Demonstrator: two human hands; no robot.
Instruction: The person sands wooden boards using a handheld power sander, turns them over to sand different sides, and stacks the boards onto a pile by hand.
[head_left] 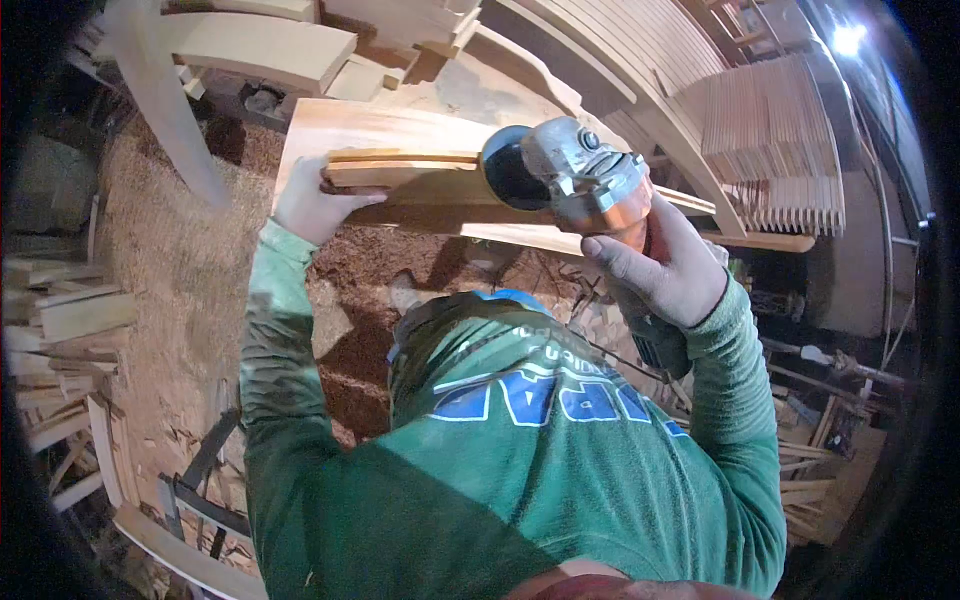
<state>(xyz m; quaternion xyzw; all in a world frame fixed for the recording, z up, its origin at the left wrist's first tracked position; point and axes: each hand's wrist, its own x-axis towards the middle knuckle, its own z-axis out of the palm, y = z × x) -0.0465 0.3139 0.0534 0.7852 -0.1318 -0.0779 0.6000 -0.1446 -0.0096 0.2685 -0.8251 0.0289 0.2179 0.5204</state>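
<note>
With your left fingers (362,200) pinching the wooden strips (400,173) and your right fingers (622,262) wrapped round the grinder (580,170), guide the disc (508,170) lightly and evenly.

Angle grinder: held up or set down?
Held up: the right hand grips the angle grinder by its orange body. Whether its dark disc is spinning, I cannot tell.

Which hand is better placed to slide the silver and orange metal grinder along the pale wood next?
Probably the right hand: it grips the grinder with its round black disc. The left hand is holding the left end of the long, pale wooden piece.
</note>
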